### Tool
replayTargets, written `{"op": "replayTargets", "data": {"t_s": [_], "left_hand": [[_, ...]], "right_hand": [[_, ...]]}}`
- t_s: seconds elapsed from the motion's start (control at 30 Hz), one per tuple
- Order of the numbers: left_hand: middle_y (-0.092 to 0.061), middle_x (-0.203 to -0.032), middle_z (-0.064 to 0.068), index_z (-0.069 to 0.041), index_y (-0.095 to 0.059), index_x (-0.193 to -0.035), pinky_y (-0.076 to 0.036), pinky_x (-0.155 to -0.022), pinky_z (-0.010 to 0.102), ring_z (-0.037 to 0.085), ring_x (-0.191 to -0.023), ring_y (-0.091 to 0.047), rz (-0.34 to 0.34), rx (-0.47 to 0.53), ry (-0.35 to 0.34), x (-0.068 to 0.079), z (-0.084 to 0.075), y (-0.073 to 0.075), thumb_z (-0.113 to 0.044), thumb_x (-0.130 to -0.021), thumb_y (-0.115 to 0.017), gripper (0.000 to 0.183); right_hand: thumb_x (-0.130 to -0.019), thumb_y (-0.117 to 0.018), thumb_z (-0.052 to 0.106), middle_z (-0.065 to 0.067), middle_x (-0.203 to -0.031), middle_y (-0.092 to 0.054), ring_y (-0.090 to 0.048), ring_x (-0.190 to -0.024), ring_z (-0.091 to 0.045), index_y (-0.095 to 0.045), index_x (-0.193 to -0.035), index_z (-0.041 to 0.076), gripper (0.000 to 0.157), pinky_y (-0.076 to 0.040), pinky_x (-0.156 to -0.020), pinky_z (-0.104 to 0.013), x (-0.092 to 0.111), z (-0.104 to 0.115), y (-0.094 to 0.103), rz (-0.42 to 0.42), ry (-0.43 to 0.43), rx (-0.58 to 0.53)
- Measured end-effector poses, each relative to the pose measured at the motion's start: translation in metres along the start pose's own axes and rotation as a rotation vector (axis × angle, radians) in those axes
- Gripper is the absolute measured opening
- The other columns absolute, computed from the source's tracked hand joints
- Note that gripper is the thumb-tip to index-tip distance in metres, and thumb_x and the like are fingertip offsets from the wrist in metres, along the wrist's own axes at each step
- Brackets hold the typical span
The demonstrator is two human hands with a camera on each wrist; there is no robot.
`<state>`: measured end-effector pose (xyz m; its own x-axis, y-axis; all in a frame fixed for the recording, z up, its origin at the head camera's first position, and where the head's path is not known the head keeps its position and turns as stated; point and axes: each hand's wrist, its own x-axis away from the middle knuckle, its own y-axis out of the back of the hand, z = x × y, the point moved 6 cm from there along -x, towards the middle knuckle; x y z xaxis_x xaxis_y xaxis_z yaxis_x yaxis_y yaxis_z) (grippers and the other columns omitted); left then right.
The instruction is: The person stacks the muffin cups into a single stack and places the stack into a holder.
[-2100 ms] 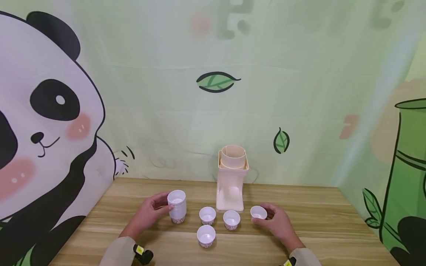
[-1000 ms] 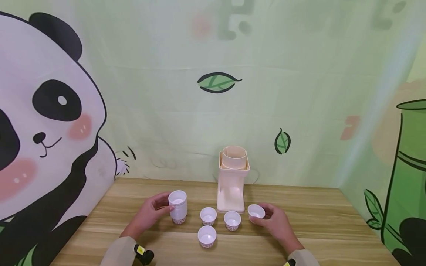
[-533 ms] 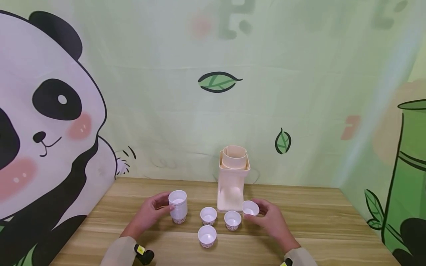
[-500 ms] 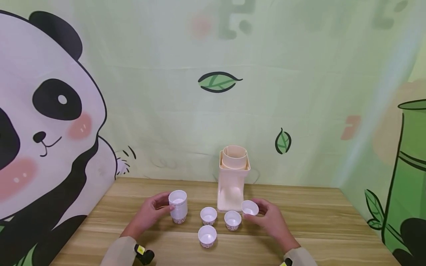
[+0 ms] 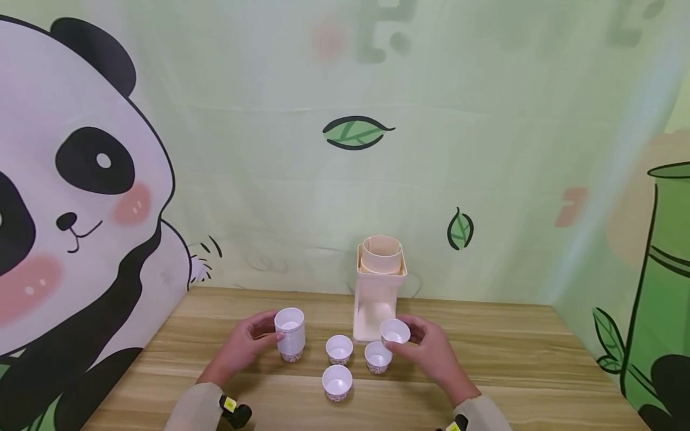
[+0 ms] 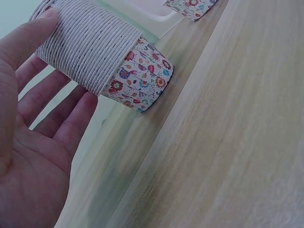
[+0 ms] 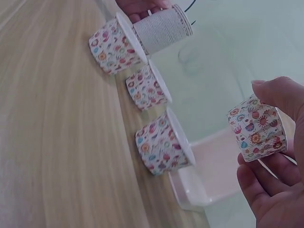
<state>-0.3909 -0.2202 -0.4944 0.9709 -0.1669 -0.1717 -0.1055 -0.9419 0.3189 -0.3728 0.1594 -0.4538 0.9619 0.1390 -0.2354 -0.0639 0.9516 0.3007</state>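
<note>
My left hand (image 5: 242,347) grips a tall stack of nested paper baking cups (image 5: 293,341), thumb on one side and fingers on the other. In the left wrist view the ribbed rims of the stack (image 6: 90,42) show above one flower-printed cup. A single paper baking cup (image 5: 395,330) is pinched between thumb and fingers of my right hand (image 5: 431,353), raised off the table. In the head view it overlaps the far edge of a standing cup (image 5: 378,359). Two more cups stand upright nearby, a back one (image 5: 339,349) and a front one (image 5: 337,383).
A pale pink plastic stand (image 5: 375,308) with a round tube (image 5: 381,254) on top stands behind the cups, close to the right hand. The wooden table (image 5: 517,359) ends at a printed cloth backdrop (image 5: 269,179) with a panda and leaves.
My right hand has lifted its cup and carried it leftward, from right of the standing cups to above the rightmost one. The left hand and its stack hold still.
</note>
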Motion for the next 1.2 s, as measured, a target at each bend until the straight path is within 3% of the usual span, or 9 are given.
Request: {"op": "replayTargets", "data": {"t_s": [0.17,0.43,0.67,0.8,1.0,1.2], "left_hand": [[-0.067,-0.134,0.018,-0.005,-0.058,-0.142,-0.055,-0.101,0.030,0.033,-0.124,-0.064,-0.001,0.002,-0.004,0.000,-0.001,0.000,-0.023,-0.092,-0.078,0.056],[-0.067,-0.134,0.017,-0.006,-0.058,-0.142,-0.055,-0.100,0.027,0.032,-0.124,-0.065,0.005,0.006,-0.004,0.000,0.000,-0.001,-0.023,-0.092,-0.078,0.057],[-0.067,-0.136,0.016,-0.007,-0.058,-0.142,-0.054,-0.107,0.043,0.034,-0.126,-0.063,0.000,0.007,0.015,0.000,0.001,-0.001,-0.025,-0.092,-0.078,0.057],[-0.067,-0.136,0.017,-0.007,-0.058,-0.142,-0.052,-0.108,0.047,0.034,-0.126,-0.063,-0.004,0.007,0.016,0.001,0.000,-0.001,-0.025,-0.092,-0.078,0.057],[-0.067,-0.136,0.017,-0.007,-0.058,-0.142,-0.052,-0.108,0.048,0.035,-0.127,-0.063,-0.009,0.002,0.018,0.001,0.000,-0.001,-0.025,-0.092,-0.078,0.057],[-0.067,-0.135,0.018,-0.005,-0.057,-0.142,-0.053,-0.107,0.045,0.035,-0.126,-0.063,-0.006,-0.001,-0.002,0.000,0.000,0.000,-0.024,-0.092,-0.078,0.057]], "right_hand": [[-0.076,-0.091,0.017,-0.016,-0.120,-0.073,-0.070,-0.107,-0.024,-0.066,-0.131,0.001,0.063,-0.059,-0.094,-0.031,-0.002,0.007,-0.005,0.011,0.003,0.005],[-0.076,-0.091,0.014,-0.015,-0.118,-0.073,-0.070,-0.104,-0.021,-0.066,-0.130,0.001,0.061,-0.058,-0.093,-0.028,-0.006,0.013,-0.015,0.022,0.005,-0.030],[-0.078,-0.090,0.013,-0.017,-0.119,-0.072,-0.069,-0.099,-0.019,-0.065,-0.128,-0.001,0.058,-0.058,-0.087,-0.022,-0.008,0.021,-0.028,0.049,0.015,-0.062],[-0.078,-0.090,0.013,-0.017,-0.116,-0.073,-0.070,-0.097,-0.017,-0.066,-0.127,-0.001,0.057,-0.057,-0.087,-0.021,-0.009,0.025,-0.035,0.062,0.026,-0.062],[-0.079,-0.090,0.018,-0.013,-0.114,-0.073,-0.069,-0.100,-0.020,-0.067,-0.127,0.001,0.056,-0.058,-0.090,-0.026,-0.014,0.030,-0.045,0.076,0.047,-0.042],[-0.079,-0.090,0.016,-0.014,-0.112,-0.074,-0.069,-0.098,-0.019,-0.068,-0.125,0.003,0.053,-0.058,-0.089,-0.023,-0.020,0.037,-0.056,0.087,0.082,-0.064]]}}
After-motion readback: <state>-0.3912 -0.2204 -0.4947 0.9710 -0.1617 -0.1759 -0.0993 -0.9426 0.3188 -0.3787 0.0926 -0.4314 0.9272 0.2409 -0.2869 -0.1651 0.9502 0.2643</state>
